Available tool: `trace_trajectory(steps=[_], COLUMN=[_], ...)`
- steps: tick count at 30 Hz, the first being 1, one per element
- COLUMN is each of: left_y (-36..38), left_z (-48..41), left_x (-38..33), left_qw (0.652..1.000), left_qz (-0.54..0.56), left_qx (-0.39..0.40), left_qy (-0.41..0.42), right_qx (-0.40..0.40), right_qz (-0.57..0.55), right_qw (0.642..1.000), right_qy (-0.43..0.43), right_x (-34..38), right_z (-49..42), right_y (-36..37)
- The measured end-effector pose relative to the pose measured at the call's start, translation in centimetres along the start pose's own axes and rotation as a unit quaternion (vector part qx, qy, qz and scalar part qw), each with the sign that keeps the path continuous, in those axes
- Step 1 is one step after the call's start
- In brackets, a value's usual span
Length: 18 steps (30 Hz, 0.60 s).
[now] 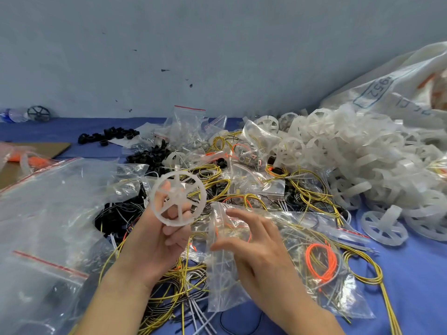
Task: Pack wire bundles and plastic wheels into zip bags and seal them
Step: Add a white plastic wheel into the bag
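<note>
- Head view, room: a pale blue-grey wall (217,44) with small dark marks stands directly behind the work surface.
- Surface: a table with a blue cover (411,274). Most of it lies under loose parts and bags.
- Left hand (167,228): palm up, raised over the clutter, fingers curled round a white spoked wheel (178,198). The wheel is held upright, facing the camera, above the wire heap.
- Right hand (251,245): thumb and fingers spread and lightly curved against a clear zip bag (222,281), just right of the wheel. It cannot be told whether the hand grips the bag or only touches it.
- Centre: yellow wire bundles (312,189) lie tangled among small red-striped bags. An orange wire coil (323,262) sits inside a bag near the right hand.
- Right: a pile of white wheels (350,165) rests against a large white sack (399,88) bearing printed digits. One wheel (382,226) lies apart on the cover.
- Left: large clear bags (48,213) overlap a cardboard sheet (36,151).
- Rear: small black parts (108,135) lie on the cover. A dark wheel (38,113) stands beside a plastic bottle (12,115) at the wall.
</note>
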<state>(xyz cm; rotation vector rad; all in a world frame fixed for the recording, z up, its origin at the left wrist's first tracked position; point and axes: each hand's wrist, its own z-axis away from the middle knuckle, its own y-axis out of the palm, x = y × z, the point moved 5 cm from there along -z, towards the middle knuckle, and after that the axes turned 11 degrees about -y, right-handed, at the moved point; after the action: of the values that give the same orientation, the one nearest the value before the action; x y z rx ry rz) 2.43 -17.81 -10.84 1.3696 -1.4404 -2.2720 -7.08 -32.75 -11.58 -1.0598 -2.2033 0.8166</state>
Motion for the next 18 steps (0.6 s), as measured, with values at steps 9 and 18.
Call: trace_trajectory(steps=[9,18], left_y=[0.1,1.6], left_z=[0.9,0.4], left_x=[0.8,1.7], left_qw=[0.959,0.939], left_qz=[-0.248,-0.33], left_qx=[-0.072,-0.035], left_qy=[-0.119,-0.088], right_qx=[-0.123,-0.213], right_qz=[-0.027,-0.041], right_qw=[0.991,0.975], right_qy=[0.049,0.041], right_x=[-0.1,0.2], right_z=[0.1,0.4], right_y=[-1.5,-2.7])
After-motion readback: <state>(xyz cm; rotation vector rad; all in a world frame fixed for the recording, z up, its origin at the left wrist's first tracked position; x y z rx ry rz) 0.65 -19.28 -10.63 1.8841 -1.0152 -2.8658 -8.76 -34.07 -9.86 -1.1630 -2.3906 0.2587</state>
